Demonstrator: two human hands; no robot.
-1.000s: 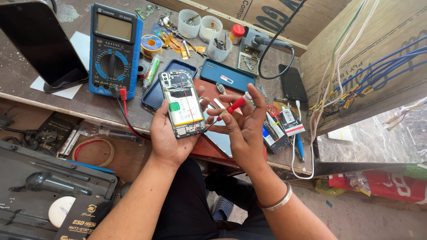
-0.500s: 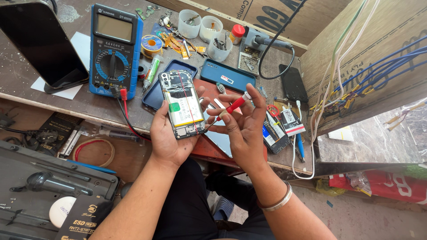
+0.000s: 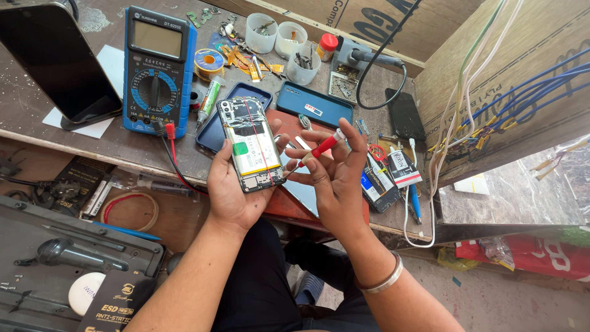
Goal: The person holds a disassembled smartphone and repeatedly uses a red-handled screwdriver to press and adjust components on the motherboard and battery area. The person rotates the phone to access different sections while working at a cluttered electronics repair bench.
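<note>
My left hand (image 3: 230,184) holds an opened smartphone (image 3: 251,144) with its back cover off, so the white battery and circuit boards show. It is held upright above the front edge of the workbench. My right hand (image 3: 332,178) is just to the right of the phone, fingers spread, pinching a small red-handled screwdriver (image 3: 316,150). The screwdriver's tip points left at the phone's right edge, near the lower part of the battery. A metal bangle sits on my right wrist.
A blue multimeter (image 3: 157,74) with red and black leads lies at the left, beside a dark tablet (image 3: 55,61). Behind the hands lie blue phone cases (image 3: 313,104), a black phone (image 3: 405,114), plastic cups of parts (image 3: 289,40) and a soldering iron stand. A black tool case (image 3: 67,264) sits lower left.
</note>
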